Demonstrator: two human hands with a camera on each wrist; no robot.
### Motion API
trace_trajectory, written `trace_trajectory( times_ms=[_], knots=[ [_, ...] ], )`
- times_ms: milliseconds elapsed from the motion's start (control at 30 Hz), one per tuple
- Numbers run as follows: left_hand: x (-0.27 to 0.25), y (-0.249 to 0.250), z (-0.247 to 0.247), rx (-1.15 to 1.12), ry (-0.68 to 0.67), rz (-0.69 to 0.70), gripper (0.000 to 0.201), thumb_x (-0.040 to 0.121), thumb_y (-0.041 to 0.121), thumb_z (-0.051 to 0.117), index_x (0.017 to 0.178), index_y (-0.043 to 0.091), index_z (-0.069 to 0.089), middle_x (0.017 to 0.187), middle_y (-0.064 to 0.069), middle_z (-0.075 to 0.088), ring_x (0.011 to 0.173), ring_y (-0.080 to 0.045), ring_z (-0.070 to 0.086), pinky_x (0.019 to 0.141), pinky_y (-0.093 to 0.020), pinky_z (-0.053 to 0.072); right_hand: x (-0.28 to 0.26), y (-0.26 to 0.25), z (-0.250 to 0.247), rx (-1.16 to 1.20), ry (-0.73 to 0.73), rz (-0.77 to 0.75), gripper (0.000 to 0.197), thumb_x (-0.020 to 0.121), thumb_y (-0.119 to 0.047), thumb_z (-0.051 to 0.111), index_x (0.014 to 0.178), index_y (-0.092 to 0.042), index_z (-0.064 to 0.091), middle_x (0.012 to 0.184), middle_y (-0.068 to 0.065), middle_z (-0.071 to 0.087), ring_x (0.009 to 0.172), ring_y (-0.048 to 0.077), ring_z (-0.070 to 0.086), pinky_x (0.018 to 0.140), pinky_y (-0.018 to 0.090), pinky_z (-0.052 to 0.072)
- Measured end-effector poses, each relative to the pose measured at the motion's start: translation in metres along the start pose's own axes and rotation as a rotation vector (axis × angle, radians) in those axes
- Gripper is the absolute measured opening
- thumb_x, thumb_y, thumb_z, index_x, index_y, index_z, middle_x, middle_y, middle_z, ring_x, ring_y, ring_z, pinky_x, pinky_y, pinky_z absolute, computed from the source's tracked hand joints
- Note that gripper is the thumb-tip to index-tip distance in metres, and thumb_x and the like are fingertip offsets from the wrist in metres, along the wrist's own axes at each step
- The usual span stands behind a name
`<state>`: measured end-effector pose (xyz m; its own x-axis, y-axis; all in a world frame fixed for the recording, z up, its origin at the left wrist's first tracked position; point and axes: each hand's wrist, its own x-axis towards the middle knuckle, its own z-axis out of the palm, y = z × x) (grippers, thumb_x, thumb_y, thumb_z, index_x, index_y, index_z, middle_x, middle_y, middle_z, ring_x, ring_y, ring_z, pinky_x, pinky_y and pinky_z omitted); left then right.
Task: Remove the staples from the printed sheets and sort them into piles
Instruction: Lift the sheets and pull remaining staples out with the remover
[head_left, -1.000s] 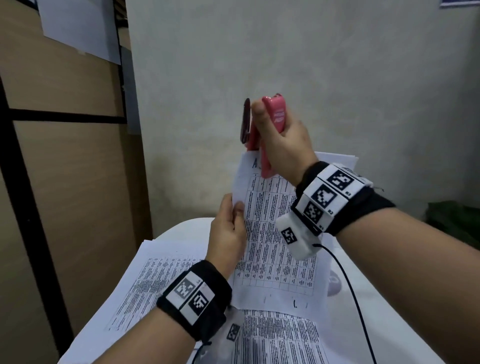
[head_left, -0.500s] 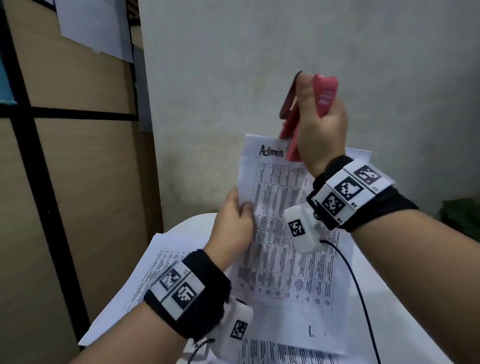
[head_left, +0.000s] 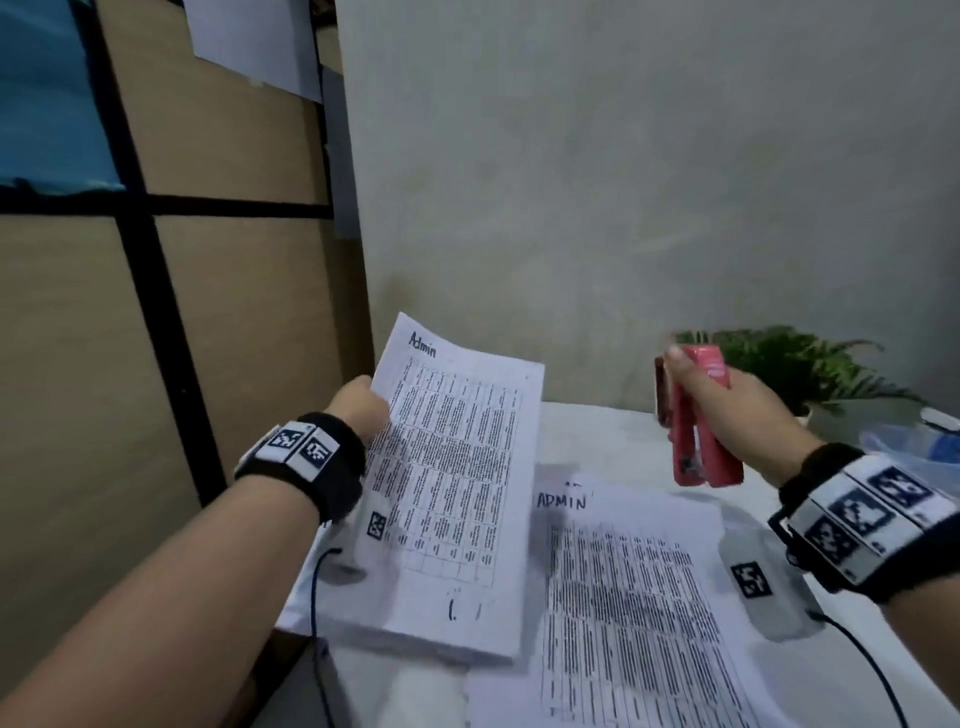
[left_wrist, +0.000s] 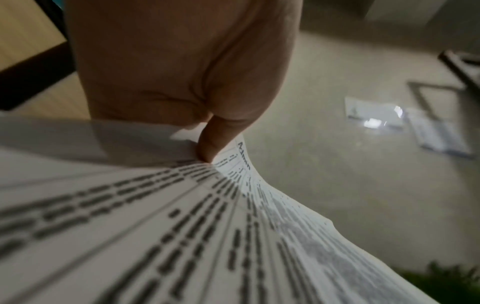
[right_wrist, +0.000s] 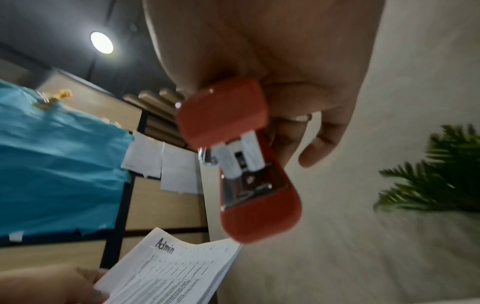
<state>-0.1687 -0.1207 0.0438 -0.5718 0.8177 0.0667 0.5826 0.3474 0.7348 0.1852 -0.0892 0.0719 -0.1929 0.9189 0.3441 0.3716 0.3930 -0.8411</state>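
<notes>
Left hand (left_wrist: 182, 67) pinching printed sheets (left_wrist: 155, 236)

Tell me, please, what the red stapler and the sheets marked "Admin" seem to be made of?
Red stapler in the right hand: seemingly glossy plastic shell, by its highlights; shiny, metal-looking parts inside. "Admin" sheets held by the left hand: thin matt white paper, bending where gripped.

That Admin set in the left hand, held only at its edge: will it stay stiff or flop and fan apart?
The Admin set will probably sag: it already curves away from the left hand, which pinches one edge. Its sheets may fan; the free corner shows separated edges in the right wrist view. It looks light for one hand.
</notes>
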Motion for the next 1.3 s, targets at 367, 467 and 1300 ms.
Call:
trace_trajectory(
  times_ms=[367, 467, 1300],
  knots=[
    [0.03, -0.036, 0.041, 0.427, -0.067, -0.101, 0.051, 0.089, 0.017, 0.056, 0.134, 0.004, 0.038, 0.136, -0.019, 0.045, 0.125, -0.035, 0.047, 0.103, -0.04, 0.04, -0.012, 0.076, 0.024, -0.313, -0.317, 0.276, 0.058, 0.089, -0.06, 0.037, 0.088, -0.009, 0.064, 0.08, 0.007, 0.072, 0.063, 0.02, 0.066, 0.064, 0.025, 0.052],
    [0.018, -0.002, 0.063, 0.477, -0.22, 0.113, 0.02, 0.092, 0.019, 0.055, 0.106, 0.005, 0.055, 0.113, -0.017, 0.059, 0.114, -0.031, 0.057, 0.08, -0.025, 0.041, -0.01, 0.086, 0.019, -0.377, -0.412, 0.341, 0.063, 0.089, -0.062, 0.036, 0.083, -0.007, 0.065, 0.078, 0.009, 0.074, 0.067, 0.024, 0.071, 0.068, 0.026, 0.052],
    [-0.015, 0.067, 0.169, 0.232, -0.343, 0.406, 0.022, 0.088, 0.017, 0.062, 0.072, 0.011, 0.047, 0.064, 0.001, 0.046, 0.064, -0.022, 0.05, 0.049, -0.023, 0.035, -0.012, 0.125, -0.017, -0.659, -0.51, 0.44, 0.066, 0.089, -0.068, 0.027, 0.079, -0.014, 0.064, 0.072, -0.002, 0.067, 0.062, 0.011, 0.061, 0.066, 0.022, 0.043]
  ],
)
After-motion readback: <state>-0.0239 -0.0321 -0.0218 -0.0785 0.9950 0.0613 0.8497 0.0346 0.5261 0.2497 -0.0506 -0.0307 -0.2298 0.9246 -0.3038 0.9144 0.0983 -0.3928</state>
